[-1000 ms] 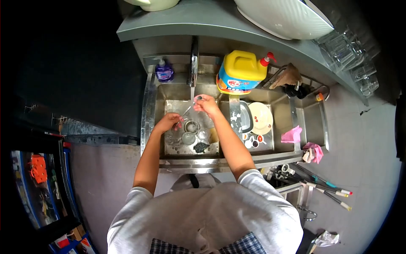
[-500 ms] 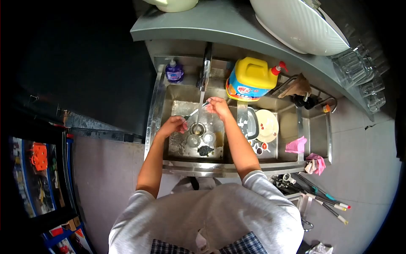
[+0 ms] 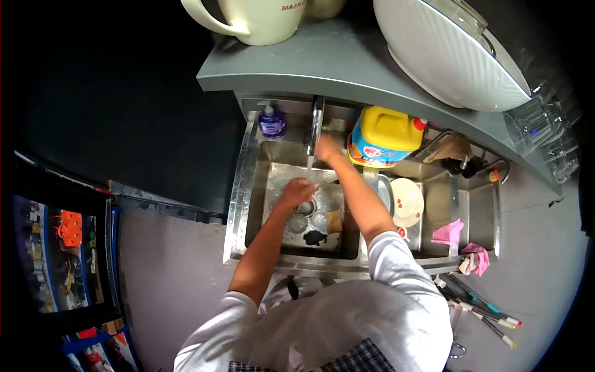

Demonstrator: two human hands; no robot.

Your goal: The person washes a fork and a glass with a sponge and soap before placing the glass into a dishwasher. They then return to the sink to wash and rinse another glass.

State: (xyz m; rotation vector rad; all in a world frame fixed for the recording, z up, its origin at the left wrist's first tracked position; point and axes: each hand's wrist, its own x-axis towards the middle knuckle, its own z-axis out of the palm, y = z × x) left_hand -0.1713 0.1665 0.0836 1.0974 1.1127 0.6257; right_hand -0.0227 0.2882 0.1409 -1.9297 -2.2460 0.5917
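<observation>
My left hand [image 3: 299, 191] is closed over the sink basin [image 3: 255, 214], its fingers around a thin utensil [image 3: 328, 185] whose dark end sticks out to the right. I cannot tell its exact kind. My right hand [image 3: 328, 149], blurred, is at the faucet [image 3: 316, 124], fingers right by the spout. A stream of water [image 3: 310, 164] falls between the hands. Below them, two small clear glasses [image 3: 297, 223] stand near the drain, with a dark scrubber [image 3: 315, 237] and a yellowish sponge [image 3: 334, 221] beside them.
A purple soap bottle [image 3: 271, 121] and a yellow detergent jug [image 3: 385, 136] stand behind the basin. A cream plate [image 3: 407, 203] lies in the right basin; pink cloths [image 3: 447, 232] hang on its divider. Overhead, a shelf [image 3: 334, 62] holds a large mug [image 3: 263, 18] and white bowl [image 3: 446, 56].
My right hand has let go of the utensil and moved up to the faucet. My left hand has moved right with the utensil, over the glasses. The view has shifted.
</observation>
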